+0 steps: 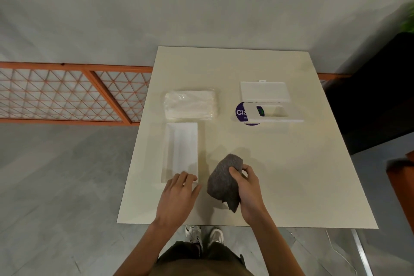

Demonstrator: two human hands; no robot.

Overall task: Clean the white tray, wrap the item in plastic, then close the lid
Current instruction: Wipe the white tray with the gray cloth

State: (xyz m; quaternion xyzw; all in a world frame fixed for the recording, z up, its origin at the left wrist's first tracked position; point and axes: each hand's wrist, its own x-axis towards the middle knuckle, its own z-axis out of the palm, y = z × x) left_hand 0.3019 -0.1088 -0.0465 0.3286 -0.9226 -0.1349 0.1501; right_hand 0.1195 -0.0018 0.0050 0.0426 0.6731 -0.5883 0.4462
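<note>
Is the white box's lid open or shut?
Open. The lid lies flipped back flat behind the white box, so its inside shows.

The left forearm (143,246) and right forearm (275,246) are bare, uncovered from the frame edge to the left grip (177,199) and right grip (248,188); a dark olive-brown garment (201,260) covers the body at the bottom of the view, shirt or trousers cannot be told; the left shoe (193,234) is white and grey with laces; the right shoe (216,235) is white, round-toed.
</note>
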